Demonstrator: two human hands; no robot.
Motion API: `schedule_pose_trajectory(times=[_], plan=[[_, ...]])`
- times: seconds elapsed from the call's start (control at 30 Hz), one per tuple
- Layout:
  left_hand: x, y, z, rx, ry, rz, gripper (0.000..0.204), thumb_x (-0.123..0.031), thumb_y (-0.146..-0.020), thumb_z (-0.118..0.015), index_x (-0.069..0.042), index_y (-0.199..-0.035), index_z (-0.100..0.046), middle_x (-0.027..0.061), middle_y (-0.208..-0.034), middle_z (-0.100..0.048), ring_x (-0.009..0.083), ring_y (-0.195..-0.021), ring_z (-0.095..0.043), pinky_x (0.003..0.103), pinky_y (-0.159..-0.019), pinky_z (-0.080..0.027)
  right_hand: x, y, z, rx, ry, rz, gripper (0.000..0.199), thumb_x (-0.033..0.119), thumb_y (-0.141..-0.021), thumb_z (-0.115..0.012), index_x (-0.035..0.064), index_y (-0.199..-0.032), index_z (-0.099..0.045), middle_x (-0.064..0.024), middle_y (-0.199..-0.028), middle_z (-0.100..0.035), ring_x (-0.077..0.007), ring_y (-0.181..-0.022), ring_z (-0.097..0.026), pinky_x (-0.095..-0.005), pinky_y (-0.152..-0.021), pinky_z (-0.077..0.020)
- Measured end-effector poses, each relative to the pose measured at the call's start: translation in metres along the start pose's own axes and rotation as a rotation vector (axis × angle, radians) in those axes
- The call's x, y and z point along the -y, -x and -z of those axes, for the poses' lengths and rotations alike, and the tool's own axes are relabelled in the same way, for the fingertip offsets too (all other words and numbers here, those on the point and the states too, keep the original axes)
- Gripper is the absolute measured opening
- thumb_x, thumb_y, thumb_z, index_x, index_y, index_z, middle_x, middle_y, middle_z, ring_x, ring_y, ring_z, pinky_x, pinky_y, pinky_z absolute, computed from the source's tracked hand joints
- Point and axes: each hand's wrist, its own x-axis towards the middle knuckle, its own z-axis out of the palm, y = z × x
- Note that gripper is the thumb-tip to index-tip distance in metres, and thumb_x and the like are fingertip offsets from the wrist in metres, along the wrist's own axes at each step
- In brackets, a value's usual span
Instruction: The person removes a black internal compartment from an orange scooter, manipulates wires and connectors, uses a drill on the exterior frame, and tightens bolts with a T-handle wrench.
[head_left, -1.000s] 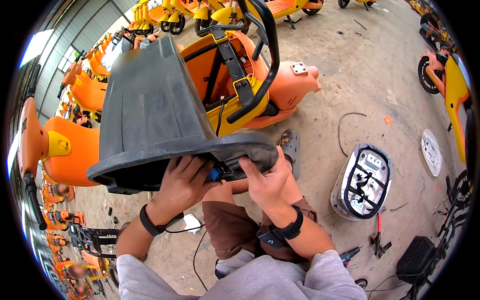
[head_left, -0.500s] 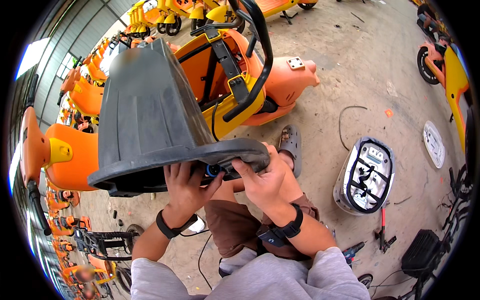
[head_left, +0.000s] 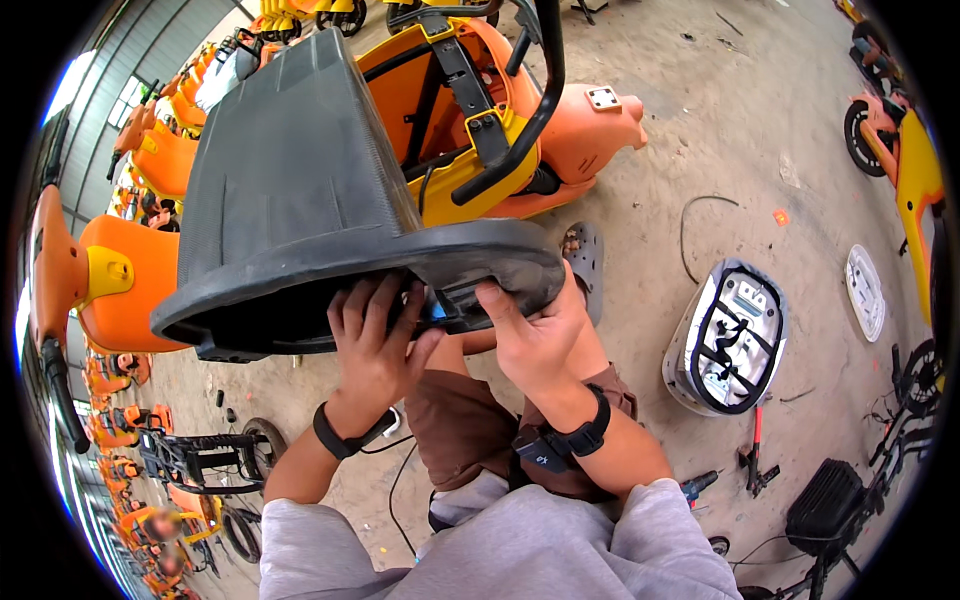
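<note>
The bin (head_left: 290, 170) is left of the scooter body (head_left: 588, 142). On the floor (head_left: 640, 225) to the right lies a shell (head_left: 684, 372), with a cover (head_left: 866, 293) farther right and a tool (head_left: 757, 440) nearer.

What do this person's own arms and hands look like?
Both the left hand and the right hand are gloveless. Short, plain grey sleeves leave the forearms bare. A black left wristband and a black right wristband show; a dark box seems fixed to the right one.

1 head-worn fisheye view, steeply downward, close over left hand (head_left: 375, 345) and right hand (head_left: 540, 343), rim perhaps too warped for certainty
</note>
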Motion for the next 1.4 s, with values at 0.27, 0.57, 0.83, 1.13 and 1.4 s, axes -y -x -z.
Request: schedule_pose_trajectory(times=[0.27, 0.57, 0.83, 1.13, 1.4], plan=[[-0.003, 0.073, 0.02, 0.008, 0.647, 0.08, 0.004, -0.002, -0.075, -0.07, -0.001, -0.077, -0.066, 0.0114, -0.076, -0.064, 0.0276, -0.071, -0.062, 0.035, -0.064, -0.049, 0.001, -0.002, 0.003, -0.001, -0.059, -0.077, 0.03, 0.009, -0.082, -0.078, -0.0001, -0.099, -0.055, -0.0025, -0.091, -0.062, -0.0082, -0.081, -0.057, -0.0219, -0.072, -0.0473], [0.001, 0.105, 0.003, -0.456, 1.646, 1.28, 0.04, -0.021, -0.102, -0.047, -0.006, -0.138, -0.038, 0.0142, -0.124, -0.057, 0.0327, -0.108, -0.062, 0.046, -0.089, -0.052, 0.016, -0.009, 0.004, 0.196, 0.204, 0.146, 0.023, 0.017, -0.084, -0.075, -0.0012, -0.084, -0.063, -0.0036, -0.069, -0.056, -0.013, -0.06, -0.051, -0.0247, -0.054, -0.0407], [0.015, 0.144, 0.033, -0.73, 1.772, 1.243, 0.028, -0.018, -0.101, -0.051, -0.008, -0.127, -0.049, 0.0089, -0.124, -0.061, 0.0248, -0.111, -0.061, 0.052, -0.094, -0.049, 0.04, 0.013, -0.03, 0.416, 0.151, 0.279, 0.024, 0.019, -0.087, -0.069, -0.0049, -0.087, -0.066, -0.0107, -0.069, -0.06, -0.0205, -0.058, -0.054, -0.0311, -0.054, -0.0421], [0.0, 0.246, 0.104, -0.818, 1.627, 1.343, 0.03, -0.018, -0.101, -0.051, -0.004, -0.127, -0.052, 0.0111, -0.129, -0.059, 0.0251, -0.115, -0.059, 0.048, -0.099, -0.047, 0.04, 0.056, -0.126, 0.59, 0.114, -0.266, 0.035, 0.027, -0.096, -0.061, -0.003, -0.078, -0.058, -0.0029, -0.063, -0.051, -0.0069, -0.06, -0.043, -0.0256, -0.053, -0.0378], [-0.003, 0.349, 0.097, -1.093, 1.5, 1.73, 0.034, -0.004, -0.09, -0.059, -0.007, -0.123, -0.051, 0.0103, -0.113, -0.063, 0.0257, -0.105, -0.061, 0.046, -0.098, -0.048, -0.104, 0.157, -0.17, 0.796, 0.463, -0.564, 0.05, 0.042, -0.096, -0.055, -0.0054, -0.082, -0.063, -0.0224, -0.064, -0.059, -0.0277, -0.062, -0.06, -0.0416, -0.064, -0.0465]])
